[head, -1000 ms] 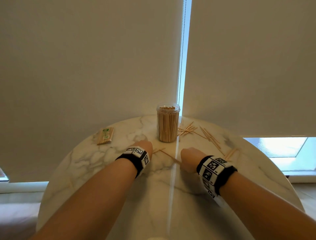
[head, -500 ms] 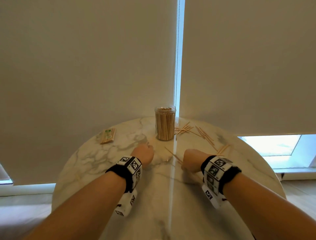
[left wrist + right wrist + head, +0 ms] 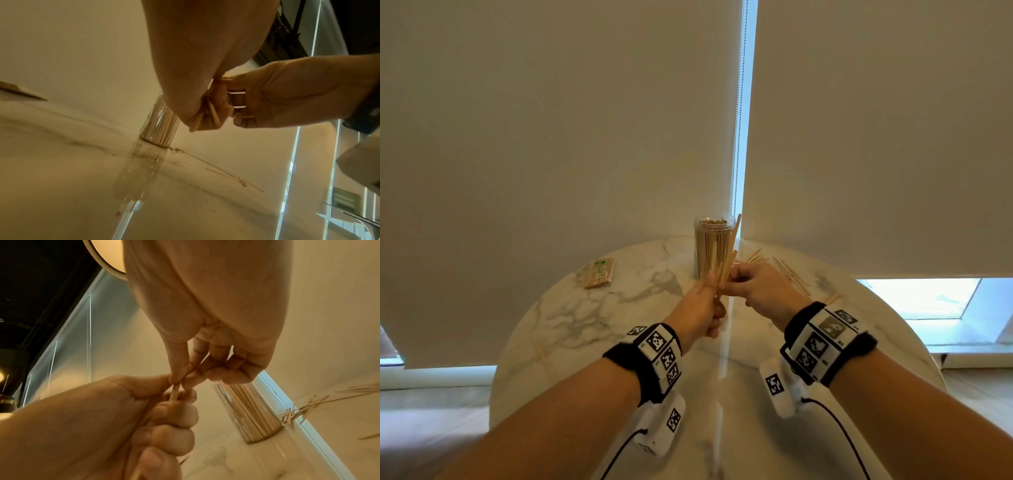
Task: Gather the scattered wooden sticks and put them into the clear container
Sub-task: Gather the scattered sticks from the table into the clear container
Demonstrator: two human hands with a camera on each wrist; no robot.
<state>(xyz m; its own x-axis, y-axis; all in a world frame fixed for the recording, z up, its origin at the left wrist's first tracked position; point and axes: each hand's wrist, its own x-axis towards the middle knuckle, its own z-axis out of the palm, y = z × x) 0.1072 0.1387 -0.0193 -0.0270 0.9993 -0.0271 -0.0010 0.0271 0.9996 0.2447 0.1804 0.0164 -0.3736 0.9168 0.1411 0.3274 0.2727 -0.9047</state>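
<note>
Two hands meet above the middle of a round marble table (image 3: 592,329), lifted clear of its surface. Starting at the left, a small wrapped bundle of sticks (image 3: 600,273) with a green label lies flat near the table's far left edge, well apart from everything else. Next comes the left hand (image 3: 702,305), its fingers curled round a small bunch of wooden sticks (image 3: 726,265) that stands nearly upright, the tips rising in front of the clear container (image 3: 714,245). That container stands upright near the table's far edge, already packed with sticks standing on end, its mouth uncovered. The right hand (image 3: 758,291) sits just beside the left, touching it; the right wrist view shows its thumb and forefinger pinching the same bunch right above the left hand's grip, the other fingers bent underneath. Farther right, scattered sticks (image 3: 789,272) lie loose on the marble, some crossed in a little heap just beside the container's base, others strung out toward the right edge. Behind the table hang two pale roller blinds (image 3: 551,120) with a bright gap between them.
</note>
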